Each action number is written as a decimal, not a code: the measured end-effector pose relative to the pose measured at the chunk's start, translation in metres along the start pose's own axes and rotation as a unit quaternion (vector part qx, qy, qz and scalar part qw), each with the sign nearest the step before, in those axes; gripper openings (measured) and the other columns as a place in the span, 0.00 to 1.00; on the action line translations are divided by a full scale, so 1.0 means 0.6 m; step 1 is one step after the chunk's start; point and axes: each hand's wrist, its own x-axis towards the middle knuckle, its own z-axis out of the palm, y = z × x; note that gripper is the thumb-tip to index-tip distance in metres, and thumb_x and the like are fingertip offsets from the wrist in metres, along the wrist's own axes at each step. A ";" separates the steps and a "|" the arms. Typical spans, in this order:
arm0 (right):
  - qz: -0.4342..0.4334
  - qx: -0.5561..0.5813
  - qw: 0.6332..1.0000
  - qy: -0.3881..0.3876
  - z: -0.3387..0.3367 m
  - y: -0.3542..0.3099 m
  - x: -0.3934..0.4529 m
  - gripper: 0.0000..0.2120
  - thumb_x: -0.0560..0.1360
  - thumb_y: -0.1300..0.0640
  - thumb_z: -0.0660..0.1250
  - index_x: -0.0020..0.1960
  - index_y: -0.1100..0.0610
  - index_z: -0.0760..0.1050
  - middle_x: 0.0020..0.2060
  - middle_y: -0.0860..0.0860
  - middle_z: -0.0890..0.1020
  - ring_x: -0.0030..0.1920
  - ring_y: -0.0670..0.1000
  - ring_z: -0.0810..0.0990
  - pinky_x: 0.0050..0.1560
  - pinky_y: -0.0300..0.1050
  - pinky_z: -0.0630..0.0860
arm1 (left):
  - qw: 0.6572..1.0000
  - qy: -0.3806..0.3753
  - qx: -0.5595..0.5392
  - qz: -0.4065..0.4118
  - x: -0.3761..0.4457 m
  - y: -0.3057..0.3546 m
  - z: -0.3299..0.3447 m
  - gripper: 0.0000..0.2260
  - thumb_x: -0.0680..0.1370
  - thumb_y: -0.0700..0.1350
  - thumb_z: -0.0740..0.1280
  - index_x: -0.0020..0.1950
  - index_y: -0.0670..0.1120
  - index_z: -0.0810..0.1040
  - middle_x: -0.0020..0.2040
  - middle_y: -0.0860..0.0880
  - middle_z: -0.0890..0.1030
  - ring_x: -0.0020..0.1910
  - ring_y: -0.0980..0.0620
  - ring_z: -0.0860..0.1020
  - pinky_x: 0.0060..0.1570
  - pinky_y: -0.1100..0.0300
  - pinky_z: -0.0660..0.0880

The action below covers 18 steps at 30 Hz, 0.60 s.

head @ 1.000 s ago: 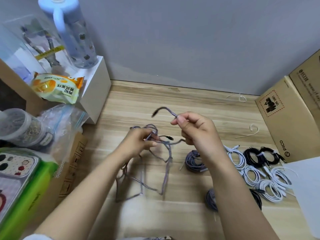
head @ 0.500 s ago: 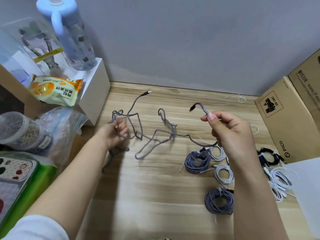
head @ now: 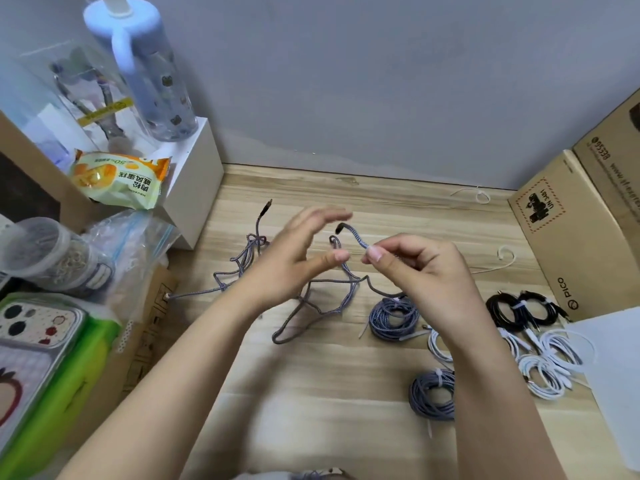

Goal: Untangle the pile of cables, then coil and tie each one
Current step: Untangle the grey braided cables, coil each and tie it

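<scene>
The loose grey braided cable point(head: 313, 308) lies kinked and sprawling on the wood-grain tabletop point(head: 311, 375), one plug end point(head: 267, 204) pointing toward the wall. The right hand point(head: 422, 271) pinches the cable near its other, hooked end point(head: 349, 232) between thumb and forefinger. The left hand point(head: 294, 258) hovers spread, fingers straight, gripping nothing. Tied coils lie right: grey braided coil point(head: 393, 318), second grey coil point(head: 433, 394), black coils point(head: 519, 308), smooth white coils point(head: 543, 365).
</scene>
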 end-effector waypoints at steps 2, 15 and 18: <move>-0.011 0.002 1.000 -0.017 -0.001 -0.003 -0.006 0.04 0.70 0.55 0.72 0.37 0.49 0.81 0.32 0.46 0.83 0.33 0.38 0.77 0.38 0.31 0.69 | 0.998 -0.038 -0.042 -0.012 -0.006 -0.004 0.011 0.11 0.75 0.56 0.60 0.53 0.54 0.75 0.60 0.54 0.75 0.60 0.61 0.71 0.60 0.67 0.66; -0.110 0.056 0.987 0.101 -0.001 -0.016 -0.016 0.03 0.69 0.53 0.69 0.36 0.48 0.80 0.31 0.45 0.81 0.34 0.41 0.74 0.36 0.33 0.70 | 0.869 -0.092 -0.471 -0.118 -0.045 0.065 0.046 0.16 0.75 0.57 0.64 0.33 0.49 0.72 0.25 0.55 0.62 0.22 0.59 0.61 0.26 0.68 0.62; -0.142 0.004 0.981 0.130 -0.005 -0.019 -0.013 0.06 0.71 0.50 0.67 0.39 0.50 0.80 0.28 0.39 0.78 0.30 0.39 0.73 0.35 0.30 0.66 | 0.784 -0.139 -0.597 -0.096 -0.051 0.082 0.040 0.12 0.76 0.52 0.65 0.38 0.46 0.77 0.27 0.55 0.67 0.24 0.59 0.67 0.30 0.67 0.69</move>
